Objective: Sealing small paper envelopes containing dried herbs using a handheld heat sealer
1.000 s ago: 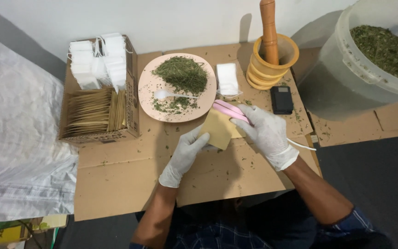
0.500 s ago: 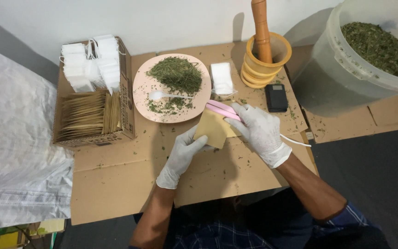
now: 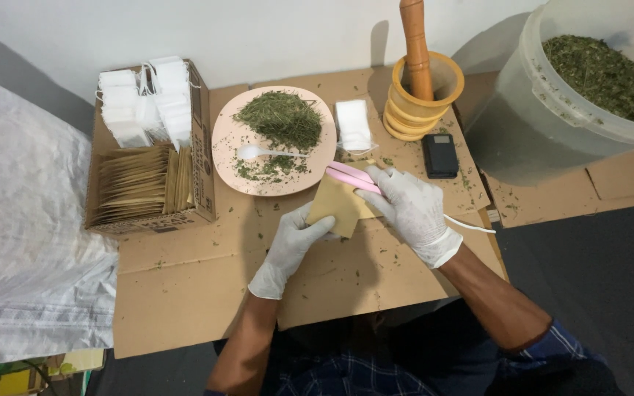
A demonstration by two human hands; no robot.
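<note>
My left hand [image 3: 292, 244], in a white glove, holds a small tan paper pouch [image 3: 335, 207] by its lower edge. My right hand [image 3: 414, 210], also gloved, grips a pink clamp-like tool [image 3: 351, 177] with a white cord [image 3: 471, 224], and the tool's jaws close over the pouch's upper edge. Just beyond the hands sits a pink plate [image 3: 226, 144] with a heap of dried green herb [image 3: 279, 119] and a white plastic spoon [image 3: 257, 152].
A cardboard box [image 3: 201, 158] at the left holds tan pouches and white tea bags. A stack of white bags [image 3: 352, 125], a wooden mortar with pestle [image 3: 421, 86], a small black scale [image 3: 440, 155] and a big bucket of herb [image 3: 596, 73] lie beyond. Cardboard covers the worktop.
Both hands keep the pouch and pink tool together; the view has shifted slightly, with no clear change in the grip.
</note>
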